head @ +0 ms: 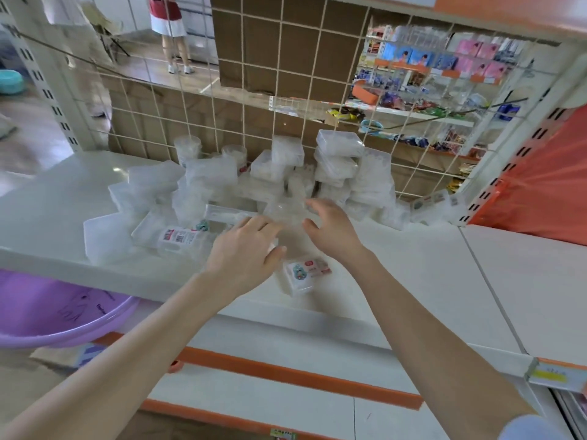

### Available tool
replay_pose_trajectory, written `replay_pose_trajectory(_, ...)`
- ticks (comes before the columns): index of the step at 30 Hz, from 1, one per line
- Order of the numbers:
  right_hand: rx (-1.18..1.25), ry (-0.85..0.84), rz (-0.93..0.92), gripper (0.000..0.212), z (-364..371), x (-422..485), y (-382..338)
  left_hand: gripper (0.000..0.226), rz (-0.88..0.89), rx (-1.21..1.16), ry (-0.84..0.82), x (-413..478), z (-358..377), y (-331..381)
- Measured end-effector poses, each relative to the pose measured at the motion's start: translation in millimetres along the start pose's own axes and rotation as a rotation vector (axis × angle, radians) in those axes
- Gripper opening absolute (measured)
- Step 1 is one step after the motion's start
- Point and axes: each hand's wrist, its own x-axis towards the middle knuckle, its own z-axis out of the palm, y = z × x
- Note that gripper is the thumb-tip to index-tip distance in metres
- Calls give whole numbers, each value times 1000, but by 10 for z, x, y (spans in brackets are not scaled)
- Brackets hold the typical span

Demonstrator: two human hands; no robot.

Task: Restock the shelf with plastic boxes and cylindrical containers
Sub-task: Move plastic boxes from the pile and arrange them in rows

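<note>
A: How are the hands held?

B: The left hand [246,246] is laid palm down with its fingers nearly straight. The right hand [330,227] is loosely spread. Nothing is seen to be gripped. A blurred clear container [286,212] is seen between them, but contact cannot be told.

A: And the stock?

B: A labelled plastic box [305,274] is laid on the shelf [413,265] just beside the hands. Clear plastic boxes [336,160] with whitish contents are piled against the wire grid [286,74]. Cylindrical containers [187,147] are stood upright at the pile's left.

Box labels [178,239] seemingly illegible
</note>
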Motion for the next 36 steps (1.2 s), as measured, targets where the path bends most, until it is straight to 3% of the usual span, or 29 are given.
replay_pose_trajectory(4, -215, -125, -50, 51, 133, 229, -131, 46, -80, 68, -5, -22, -53, -162)
replay_pose_trajectory(10, -342, -60, -120, 36, 159, 152, -133, 42, -97, 15, 72, 19, -89, -160)
replay_pose_trajectory(14, -151, 194, -179, 31, 34, -68, -138, 46, -163, -212, 98, 80, -113, -81)
replay_pose_trajectory(17, -89, 381, -413, 28, -81, -209, -213, 73, -188, -375, 67, 157, -142, -17)
replay_pose_trajectory(21, -96, 448, -596, 24, -103, -283, -237, 70, -215, -487, 113, 213, -184, 35)
replay_pose_trajectory(28, -135, 427, -500, 37, -128, -411, -165, 61, -82, -573, 165, 130, -218, -62)
replay_pose_trajectory(36, -13, 155, -328, 62, -278, -479, -196, 69, 33, -506, 124, 69, -157, -168)
